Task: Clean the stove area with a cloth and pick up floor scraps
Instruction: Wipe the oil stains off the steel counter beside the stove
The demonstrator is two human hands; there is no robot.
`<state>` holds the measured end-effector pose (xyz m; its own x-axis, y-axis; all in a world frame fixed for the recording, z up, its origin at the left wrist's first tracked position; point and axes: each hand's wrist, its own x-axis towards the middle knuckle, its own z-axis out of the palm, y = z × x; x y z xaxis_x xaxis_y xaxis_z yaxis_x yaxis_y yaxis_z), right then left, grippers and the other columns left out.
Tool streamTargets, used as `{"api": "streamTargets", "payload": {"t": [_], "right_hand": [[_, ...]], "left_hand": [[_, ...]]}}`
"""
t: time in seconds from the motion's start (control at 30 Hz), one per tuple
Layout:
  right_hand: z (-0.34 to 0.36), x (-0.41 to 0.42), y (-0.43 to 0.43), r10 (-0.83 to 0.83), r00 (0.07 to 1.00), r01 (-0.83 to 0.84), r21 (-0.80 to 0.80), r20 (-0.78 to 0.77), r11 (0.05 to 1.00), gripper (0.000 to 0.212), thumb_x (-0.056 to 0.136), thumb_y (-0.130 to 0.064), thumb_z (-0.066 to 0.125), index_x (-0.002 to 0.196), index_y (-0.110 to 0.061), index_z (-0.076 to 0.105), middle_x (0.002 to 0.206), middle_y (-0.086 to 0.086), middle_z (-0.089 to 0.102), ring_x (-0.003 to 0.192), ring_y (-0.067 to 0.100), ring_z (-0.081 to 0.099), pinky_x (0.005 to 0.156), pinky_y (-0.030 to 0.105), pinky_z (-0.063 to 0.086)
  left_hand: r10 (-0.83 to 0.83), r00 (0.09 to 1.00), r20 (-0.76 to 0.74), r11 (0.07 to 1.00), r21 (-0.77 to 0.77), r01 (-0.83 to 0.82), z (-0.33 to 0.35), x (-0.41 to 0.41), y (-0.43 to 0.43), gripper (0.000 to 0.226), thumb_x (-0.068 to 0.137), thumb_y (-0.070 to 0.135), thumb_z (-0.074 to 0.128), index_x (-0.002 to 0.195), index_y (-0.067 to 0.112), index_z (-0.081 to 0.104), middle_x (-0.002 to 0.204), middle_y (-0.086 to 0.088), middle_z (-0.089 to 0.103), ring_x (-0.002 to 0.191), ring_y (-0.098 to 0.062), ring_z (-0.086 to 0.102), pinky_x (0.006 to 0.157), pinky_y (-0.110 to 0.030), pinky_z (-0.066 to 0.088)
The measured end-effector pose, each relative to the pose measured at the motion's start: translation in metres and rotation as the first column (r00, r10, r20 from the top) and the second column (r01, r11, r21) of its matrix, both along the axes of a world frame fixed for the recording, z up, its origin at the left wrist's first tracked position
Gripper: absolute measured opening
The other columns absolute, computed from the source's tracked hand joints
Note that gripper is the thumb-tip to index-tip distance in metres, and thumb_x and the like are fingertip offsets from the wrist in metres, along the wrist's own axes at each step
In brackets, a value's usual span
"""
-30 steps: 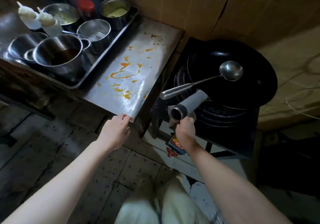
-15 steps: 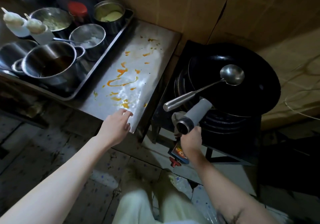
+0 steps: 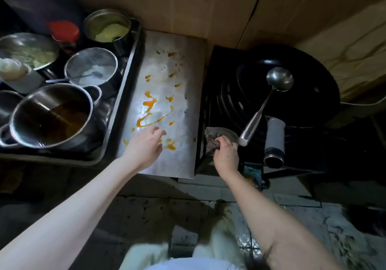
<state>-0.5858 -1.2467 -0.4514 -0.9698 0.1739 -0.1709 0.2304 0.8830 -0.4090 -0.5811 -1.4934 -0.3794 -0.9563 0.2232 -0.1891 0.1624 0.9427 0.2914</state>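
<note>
Cloth: a grey, crumpled rag sat at the stove's left front corner, right of centre in the frame, bunched under my right hand.
Right hand: fingers were curled tight on the cloth's near edge, holding it against the stove top.
Left hand: it hung over the near end of the steel counter, fingers loosely spread and slightly bent, holding nothing; whether the fingertips touched the metal I could not tell.
Floor: dark speckled tiles filled the bottom of the frame, with pale trouser legs blurred at the lower centre.
Steel counter: the narrow metal top ran up the middle of the frame, between the tray and the stove.
Sauce spill: orange streaks and drops lay scattered along the counter, the nearest ones just beside my left hand.
Tray: at the left of the frame, a dark tray carried several steel pots, one holding brown liquid, another at the upper left holding a yellowish paste.
Wok: the black pan sat on the burner at the right, its grey handle pointing toward me.
Ladle: its bowl lay in the wok, and the steel handle slanted down-left to end just beside the cloth.
Wall: brown cardboard sheets covered the top of the frame.
</note>
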Motion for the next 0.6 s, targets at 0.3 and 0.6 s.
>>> {"api": "streamTargets", "payload": {"t": [0.3, 0.6], "right_hand": [[0.003, 0.016, 0.034, -0.361, 0.930, 0.361, -0.019, -0.067, 0.933, 0.029, 0.088, -0.004, 0.053, 0.114, -0.015, 0.058, 0.115, 0.008, 0.062, 0.109, 0.030, 0.050, 0.078, 0.040, 0.052], [0.001, -0.007, -0.019, -0.415, 0.908, 0.413, -0.045, -0.057, 0.910, 0.031, 0.086, -0.032, 0.058, 0.112, -0.015, 0.055, 0.122, 0.006, 0.055, 0.117, 0.031, 0.043, 0.077, 0.035, 0.046]], "left_hand": [[-0.184, 0.983, 0.015, 0.983, 0.000, 0.184, -0.009, -0.033, -0.013, 0.037, 0.093, 0.020, 0.048, 0.130, 0.017, 0.046, 0.136, -0.005, 0.045, 0.113, -0.027, 0.051, 0.086, -0.038, 0.044], [-0.212, 0.977, 0.020, 0.977, -0.012, 0.212, -0.019, -0.040, -0.029, 0.036, 0.094, 0.023, 0.048, 0.130, 0.017, 0.046, 0.137, -0.003, 0.044, 0.117, -0.024, 0.049, 0.088, -0.035, 0.044]]}}
